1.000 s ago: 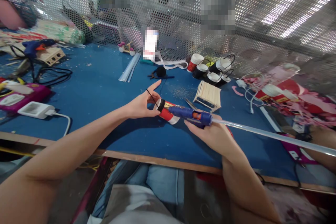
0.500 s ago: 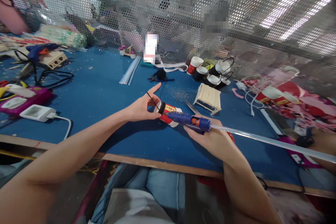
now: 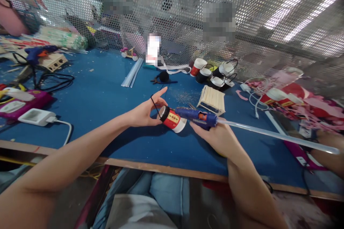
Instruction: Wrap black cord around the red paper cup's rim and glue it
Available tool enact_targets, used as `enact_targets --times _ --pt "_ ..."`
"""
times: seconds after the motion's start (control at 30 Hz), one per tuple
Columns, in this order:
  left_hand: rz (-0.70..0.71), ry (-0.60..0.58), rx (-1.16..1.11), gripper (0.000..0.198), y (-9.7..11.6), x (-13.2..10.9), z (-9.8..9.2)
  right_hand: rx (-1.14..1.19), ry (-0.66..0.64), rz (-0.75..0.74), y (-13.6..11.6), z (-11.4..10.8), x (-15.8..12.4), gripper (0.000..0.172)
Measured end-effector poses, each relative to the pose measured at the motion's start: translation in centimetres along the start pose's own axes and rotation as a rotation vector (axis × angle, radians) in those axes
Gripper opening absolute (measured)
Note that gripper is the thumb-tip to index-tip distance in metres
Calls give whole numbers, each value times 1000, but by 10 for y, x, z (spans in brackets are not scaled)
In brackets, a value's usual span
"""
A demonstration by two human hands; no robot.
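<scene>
My left hand (image 3: 147,112) grips a paper cup (image 3: 176,121) by its end, thumb below, with a finger stretched out above. The cup lies tilted on its side, wrapped in a red label with a yellow panel. A black band (image 3: 165,113) runs round the end near my thumb, and a black cord loops from it over my fingers. My right hand (image 3: 215,136) is closed round a blue glue gun (image 3: 196,115). A long clear glue stick (image 3: 279,136) juts from its back toward the right. The gun's nozzle is over the label, near the band; whether it touches is unclear.
Behind the cup stand a wooden stick model (image 3: 211,99) and several corded cups (image 3: 204,75). Clear glue sticks (image 3: 132,73), pliers (image 3: 161,78) and a phone (image 3: 153,48) lie further back. Power strips (image 3: 27,103) sit left and right. A perforated metal screen (image 3: 177,14) borders the table.
The glue gun has shifted a little up and right, off the black band. More of the cup's red label and yellow panel now shows.
</scene>
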State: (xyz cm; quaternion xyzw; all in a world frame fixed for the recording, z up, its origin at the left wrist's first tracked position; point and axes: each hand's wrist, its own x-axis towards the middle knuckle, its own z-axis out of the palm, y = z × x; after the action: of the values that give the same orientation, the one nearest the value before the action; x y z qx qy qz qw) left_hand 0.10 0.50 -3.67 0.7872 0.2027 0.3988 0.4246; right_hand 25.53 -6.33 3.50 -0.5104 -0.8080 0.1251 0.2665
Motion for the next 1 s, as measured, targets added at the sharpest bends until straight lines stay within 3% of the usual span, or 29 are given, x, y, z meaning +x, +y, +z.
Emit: enact_targets --times 0.27,0.43,0.5,0.6,0.73,1.0 --pt "17 -20 60 105 2 -1 0 95 26 51 0 9 5 17" --pt "6 31 52 102 4 0 -1 226 32 299 13 8 11 28" --pt "-36 59 43 100 4 1 0 273 122 345 24 3 19 34" --pt "-106 99 42 100 5 1 0 66 297 385 47 -6 36 41" --pt "-147 97 45 103 7 0 1 -447 210 598 79 -17 60 49" --pt "-194 93 36 100 15 0 1 -515 188 792 113 -18 74 45"
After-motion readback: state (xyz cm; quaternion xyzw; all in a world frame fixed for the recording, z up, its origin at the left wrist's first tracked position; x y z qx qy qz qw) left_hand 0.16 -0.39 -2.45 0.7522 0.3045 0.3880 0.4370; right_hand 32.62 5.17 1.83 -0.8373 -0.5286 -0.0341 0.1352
